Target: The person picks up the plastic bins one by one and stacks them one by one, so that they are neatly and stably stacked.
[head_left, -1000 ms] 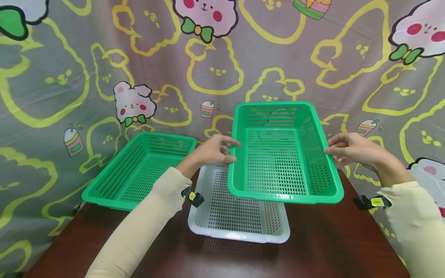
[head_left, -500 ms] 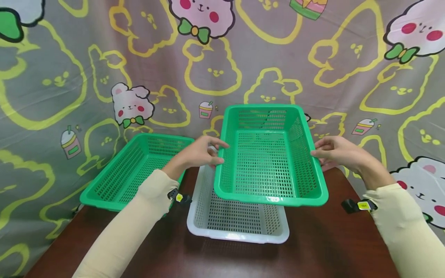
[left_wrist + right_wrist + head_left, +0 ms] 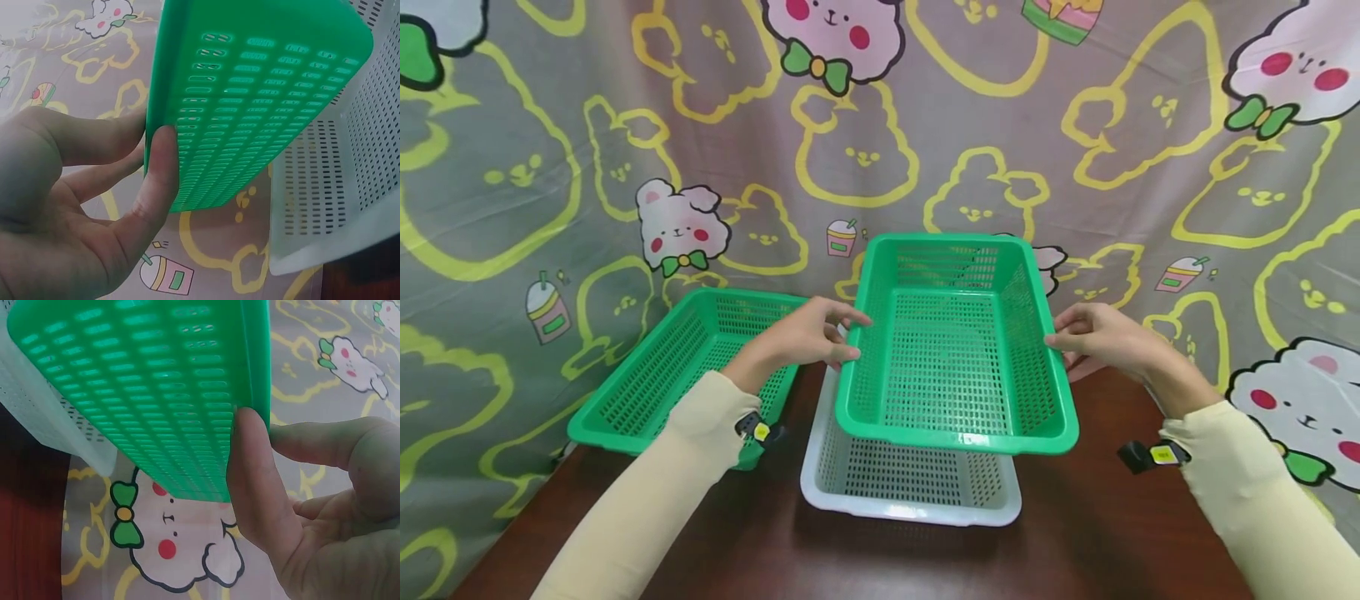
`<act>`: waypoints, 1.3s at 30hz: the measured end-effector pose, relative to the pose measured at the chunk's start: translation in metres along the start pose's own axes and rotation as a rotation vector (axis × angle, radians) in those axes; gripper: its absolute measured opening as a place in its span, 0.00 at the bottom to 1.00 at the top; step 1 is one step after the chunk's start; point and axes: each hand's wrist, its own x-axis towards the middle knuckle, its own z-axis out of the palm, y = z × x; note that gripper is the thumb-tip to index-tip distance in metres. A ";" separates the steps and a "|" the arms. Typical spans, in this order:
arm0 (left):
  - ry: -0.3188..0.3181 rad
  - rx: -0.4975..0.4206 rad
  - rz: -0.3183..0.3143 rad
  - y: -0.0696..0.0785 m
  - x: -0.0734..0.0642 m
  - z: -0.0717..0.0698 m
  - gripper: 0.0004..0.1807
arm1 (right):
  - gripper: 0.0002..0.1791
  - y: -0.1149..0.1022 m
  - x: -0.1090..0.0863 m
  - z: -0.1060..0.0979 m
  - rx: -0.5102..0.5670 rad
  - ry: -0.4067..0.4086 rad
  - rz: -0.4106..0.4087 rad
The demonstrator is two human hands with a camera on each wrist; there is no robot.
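Observation:
Between my two hands a green plastic basket [image 3: 943, 358] with slotted walls is held up, tilted so its inside faces me. My left hand [image 3: 808, 333] pinches its left rim, and my right hand [image 3: 1097, 337] pinches the right rim. Both wrist views show thumb and fingers on either side of the edge. Below and behind it, a white basket [image 3: 910, 507] of the same shape sits on the table, its back part hidden by the green one. In the left wrist view the white basket [image 3: 315, 187] appears beyond the green wall.
A second green basket [image 3: 625, 400] stands at the left back of the dark wooden table [image 3: 752, 533], partly behind my left forearm. A patterned curtain [image 3: 880, 125] hangs close behind the table.
Both hands have carried the green basket to the left and slightly down, so that it now overlaps more of the white basket in the head view. The grip stays the same.

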 end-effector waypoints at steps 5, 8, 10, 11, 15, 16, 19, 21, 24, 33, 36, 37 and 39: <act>0.004 0.007 -0.014 -0.003 -0.005 -0.003 0.29 | 0.26 -0.003 0.001 0.008 0.008 -0.009 -0.008; 0.004 0.011 -0.035 -0.005 -0.009 -0.005 0.29 | 0.25 -0.004 0.001 0.013 0.013 -0.015 -0.013; 0.000 0.011 -0.048 -0.006 -0.012 -0.006 0.29 | 0.25 -0.004 0.001 0.016 0.012 -0.018 -0.019; -0.002 0.014 -0.053 -0.006 -0.013 -0.006 0.29 | 0.24 -0.004 0.001 0.018 0.014 -0.019 -0.021; -0.007 0.017 -0.060 -0.009 -0.016 -0.007 0.30 | 0.23 -0.003 0.001 0.026 0.033 -0.025 -0.018; -0.007 0.018 -0.062 -0.009 -0.017 -0.007 0.30 | 0.23 -0.002 0.001 0.027 0.039 -0.025 -0.017; -0.008 0.023 -0.066 -0.012 -0.019 -0.007 0.30 | 0.22 -0.001 0.002 0.032 0.056 -0.033 -0.020; -0.008 0.028 -0.073 -0.013 -0.021 -0.007 0.30 | 0.22 0.000 0.001 0.035 0.060 -0.040 -0.024; -0.002 0.035 -0.081 -0.015 -0.023 -0.008 0.30 | 0.21 0.000 0.001 0.038 0.055 -0.045 -0.027; -0.012 0.044 -0.090 -0.021 -0.029 -0.007 0.29 | 0.20 0.002 0.002 0.048 0.063 -0.064 -0.026; -0.018 0.044 -0.095 -0.024 -0.031 -0.006 0.29 | 0.20 0.004 0.002 0.050 0.062 -0.076 -0.032; -0.022 0.044 -0.091 -0.025 -0.032 -0.006 0.29 | 0.20 0.004 0.002 0.051 0.062 -0.079 -0.031; -0.024 0.043 -0.095 -0.027 -0.033 -0.006 0.29 | 0.20 0.004 0.003 0.052 0.063 -0.083 -0.030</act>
